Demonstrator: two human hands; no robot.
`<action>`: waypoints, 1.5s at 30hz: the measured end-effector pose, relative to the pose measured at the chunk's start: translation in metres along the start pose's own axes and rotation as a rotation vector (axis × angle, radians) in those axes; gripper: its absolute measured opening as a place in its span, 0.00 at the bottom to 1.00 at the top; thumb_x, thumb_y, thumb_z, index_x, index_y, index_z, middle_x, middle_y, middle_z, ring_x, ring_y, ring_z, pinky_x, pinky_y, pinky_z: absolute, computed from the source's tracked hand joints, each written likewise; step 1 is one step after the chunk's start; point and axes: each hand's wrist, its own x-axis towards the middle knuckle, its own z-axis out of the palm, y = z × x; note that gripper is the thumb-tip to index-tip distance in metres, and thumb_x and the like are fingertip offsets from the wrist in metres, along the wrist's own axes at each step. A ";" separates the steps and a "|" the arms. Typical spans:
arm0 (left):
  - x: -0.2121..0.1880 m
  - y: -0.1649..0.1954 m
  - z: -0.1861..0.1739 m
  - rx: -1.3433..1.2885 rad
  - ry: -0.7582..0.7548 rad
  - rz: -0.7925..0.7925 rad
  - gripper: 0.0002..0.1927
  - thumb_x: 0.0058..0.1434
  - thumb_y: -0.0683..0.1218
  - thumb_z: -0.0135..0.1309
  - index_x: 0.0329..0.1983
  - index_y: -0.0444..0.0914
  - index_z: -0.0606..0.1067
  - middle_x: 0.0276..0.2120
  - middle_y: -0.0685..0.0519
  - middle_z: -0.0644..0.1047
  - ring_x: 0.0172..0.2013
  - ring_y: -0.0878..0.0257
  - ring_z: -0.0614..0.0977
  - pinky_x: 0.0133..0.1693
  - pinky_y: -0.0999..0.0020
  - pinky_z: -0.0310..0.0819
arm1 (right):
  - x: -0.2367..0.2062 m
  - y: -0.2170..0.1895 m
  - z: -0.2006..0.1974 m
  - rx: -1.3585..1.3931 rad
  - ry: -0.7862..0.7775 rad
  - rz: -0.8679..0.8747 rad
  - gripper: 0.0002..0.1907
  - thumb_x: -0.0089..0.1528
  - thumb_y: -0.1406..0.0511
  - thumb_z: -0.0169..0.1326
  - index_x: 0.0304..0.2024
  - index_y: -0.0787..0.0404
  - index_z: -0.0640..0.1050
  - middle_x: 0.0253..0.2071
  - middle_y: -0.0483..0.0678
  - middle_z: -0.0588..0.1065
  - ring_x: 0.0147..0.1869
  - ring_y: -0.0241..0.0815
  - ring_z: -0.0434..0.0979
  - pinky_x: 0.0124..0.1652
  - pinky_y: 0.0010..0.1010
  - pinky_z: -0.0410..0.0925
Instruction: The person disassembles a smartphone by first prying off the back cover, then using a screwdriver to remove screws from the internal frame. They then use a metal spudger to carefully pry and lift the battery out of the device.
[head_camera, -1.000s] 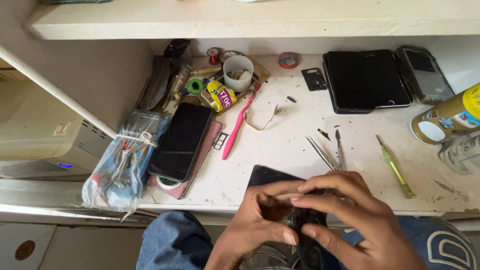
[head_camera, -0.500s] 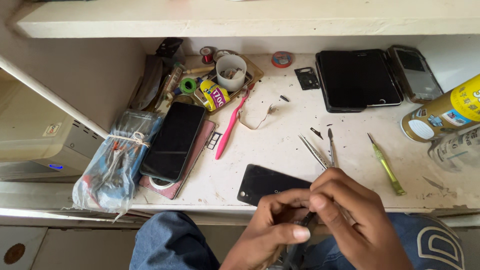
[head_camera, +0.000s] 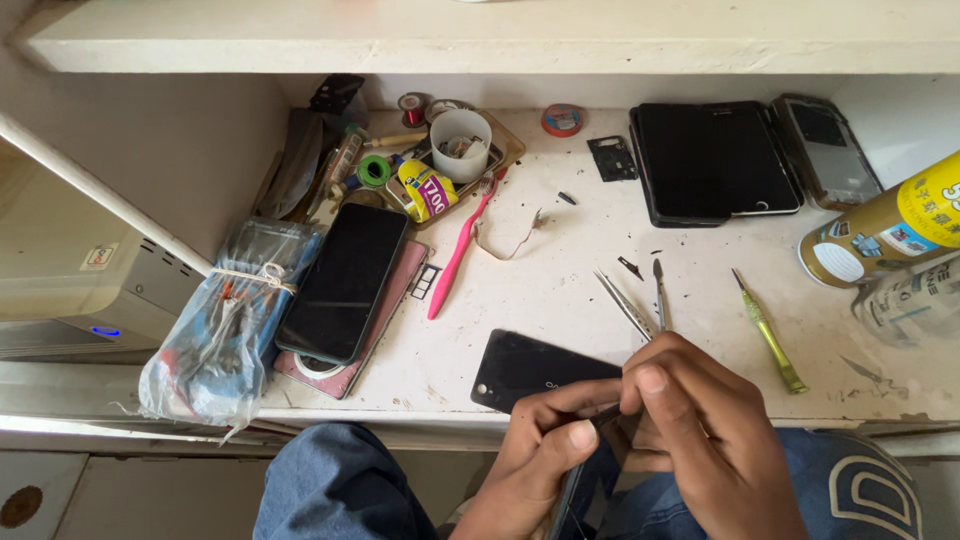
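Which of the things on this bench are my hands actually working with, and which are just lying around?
In use: left hand and right hand gripping a dark phone; black back cover beside them.

Lying about: tweezers, green screwdriver, pink toothbrush, white cup, yellow can.

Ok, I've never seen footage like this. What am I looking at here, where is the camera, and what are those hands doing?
There is no machine here: the camera sits on a person's head and looks down at their own two bare hands and a white workbench. The left hand and right hand meet low in the picture, over the lap, around a thin dark phone held on edge; what the fingertips pinch is too small to tell. On the bench lie a black back cover, tweezers, a green screwdriver, a pink toothbrush, a dark phone on a stack, a black tablet and a yellow spray can.
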 end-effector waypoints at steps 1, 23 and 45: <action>0.001 -0.001 -0.001 0.057 0.038 0.008 0.38 0.61 0.55 0.59 0.63 0.20 0.70 0.54 0.38 0.78 0.55 0.56 0.79 0.61 0.61 0.71 | 0.001 0.002 0.000 0.006 -0.001 0.012 0.20 0.70 0.61 0.44 0.27 0.65 0.73 0.27 0.44 0.68 0.26 0.30 0.62 0.27 0.22 0.58; 0.003 0.000 -0.006 0.219 0.256 -0.045 0.28 0.63 0.53 0.55 0.56 0.26 0.78 0.39 0.47 0.82 0.36 0.68 0.78 0.40 0.75 0.74 | 0.007 0.000 0.000 -0.055 -0.132 -0.318 0.09 0.69 0.66 0.51 0.37 0.66 0.72 0.38 0.44 0.70 0.39 0.32 0.68 0.38 0.23 0.63; 0.007 -0.010 0.006 0.212 0.369 -0.081 0.25 0.65 0.54 0.52 0.51 0.29 0.81 0.35 0.54 0.82 0.37 0.70 0.78 0.44 0.75 0.71 | 0.005 0.005 0.027 -0.210 0.244 0.021 0.16 0.68 0.65 0.52 0.27 0.68 0.69 0.20 0.46 0.60 0.24 0.33 0.55 0.24 0.29 0.54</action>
